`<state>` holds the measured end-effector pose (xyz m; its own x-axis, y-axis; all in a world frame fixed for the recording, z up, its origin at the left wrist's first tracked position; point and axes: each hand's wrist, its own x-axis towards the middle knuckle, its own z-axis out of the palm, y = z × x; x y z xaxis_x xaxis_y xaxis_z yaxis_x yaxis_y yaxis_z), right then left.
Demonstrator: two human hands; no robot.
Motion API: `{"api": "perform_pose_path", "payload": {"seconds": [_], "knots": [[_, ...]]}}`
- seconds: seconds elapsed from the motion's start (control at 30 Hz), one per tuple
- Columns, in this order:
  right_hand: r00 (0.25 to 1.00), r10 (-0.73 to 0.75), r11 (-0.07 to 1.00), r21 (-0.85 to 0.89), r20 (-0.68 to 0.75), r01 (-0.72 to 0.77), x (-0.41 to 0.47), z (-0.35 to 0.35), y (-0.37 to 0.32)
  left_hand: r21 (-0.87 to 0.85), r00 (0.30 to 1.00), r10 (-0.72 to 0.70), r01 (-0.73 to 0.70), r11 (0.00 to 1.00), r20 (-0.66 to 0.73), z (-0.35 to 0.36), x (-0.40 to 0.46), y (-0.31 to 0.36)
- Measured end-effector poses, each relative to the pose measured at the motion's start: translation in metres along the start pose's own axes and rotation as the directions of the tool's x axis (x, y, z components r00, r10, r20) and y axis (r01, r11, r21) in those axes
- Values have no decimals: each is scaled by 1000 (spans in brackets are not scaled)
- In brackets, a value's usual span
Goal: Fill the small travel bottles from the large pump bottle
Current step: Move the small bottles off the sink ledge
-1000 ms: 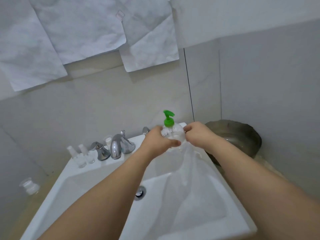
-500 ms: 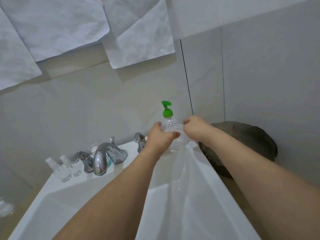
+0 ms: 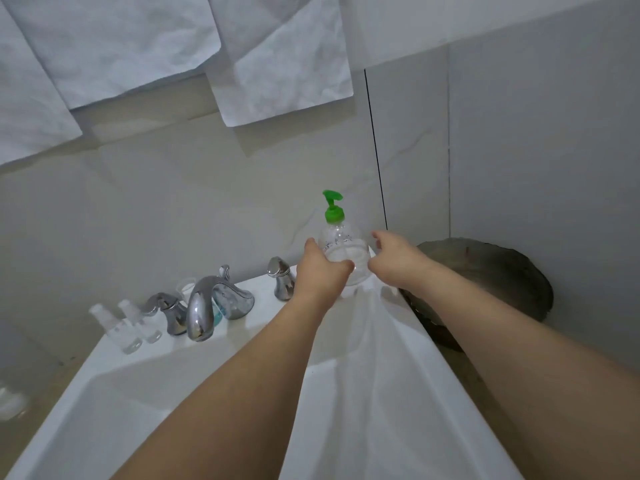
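Two small clear travel bottles [image 3: 130, 327] stand at the far left of the white sink's [image 3: 242, 341] ledge, just left of the chrome tap [image 3: 204, 306]. At the far right corner stands the clear pump bottle [image 3: 341, 251] with its green pump. The left hand [image 3: 320, 271] grasps its side; the right hand [image 3: 394, 259], fingers loosely curled, is just beside it and holds nothing.

1. The pump bottle [image 3: 341, 249] stands at the sink's [image 3: 114, 372] back right corner.
2. The left hand [image 3: 320, 271] is on its left side, the right hand [image 3: 394, 259] just right of it.
3. The faucet [image 3: 204, 306] sits on the back ledge, between two handles.
4. Two travel bottles [image 3: 123, 327] stand left of the faucet.
5. Paper sheets [image 3: 277, 60] hang on the wall above.
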<state>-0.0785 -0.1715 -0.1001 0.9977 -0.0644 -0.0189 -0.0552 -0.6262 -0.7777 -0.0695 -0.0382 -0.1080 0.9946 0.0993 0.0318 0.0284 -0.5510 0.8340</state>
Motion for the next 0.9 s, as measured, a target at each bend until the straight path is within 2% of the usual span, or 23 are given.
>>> {"api": "perform_pose_path", "payload": {"seconds": [0.2,0.43,0.57,0.73,0.9], "knots": [[997,-8,999,-33,-72,5,-41,-20,-32,46,995,90,-88,995,-38,-40,-36,35],[980,-155,984,-111,-129,141,-91,-18,-105,109,973,194,-181,977,-122,-133,-71,55],[959,-273,957,-122,-74,263,-103,6,-155,190,958,215,-180,965,-188,-196,-80,43],[903,-429,894,-127,25,429,-104,53,-212,258,961,165,-106,960,-220,-279,-80,10],[881,-447,860,-197,151,470,-83,98,-236,326,971,98,-22,945,-218,-332,-65,-36]]}}
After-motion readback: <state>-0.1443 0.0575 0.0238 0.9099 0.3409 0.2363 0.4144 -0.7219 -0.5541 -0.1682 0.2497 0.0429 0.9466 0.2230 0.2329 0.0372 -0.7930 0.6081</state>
